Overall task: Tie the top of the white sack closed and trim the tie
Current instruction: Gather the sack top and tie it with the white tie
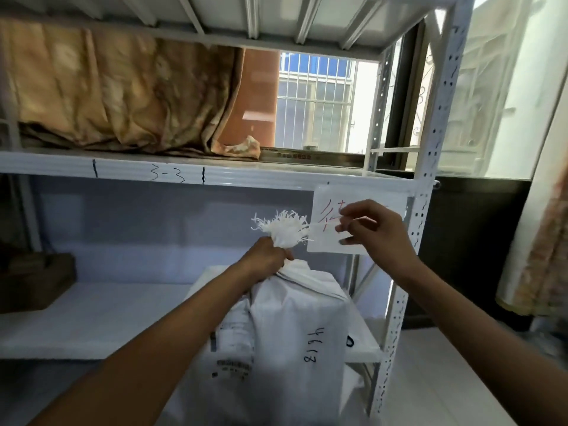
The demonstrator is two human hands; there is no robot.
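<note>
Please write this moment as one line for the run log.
left hand: grips gathered sack neck | right hand: pinches thin white tie beside neck | trim: not yet

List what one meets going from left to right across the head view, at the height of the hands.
Brown wooden box → left hand gripping the sack's neck → frayed sack top → thin tie → right hand → perforated shelf post.

Storeroom; labelled metal shelving (196, 175)
</note>
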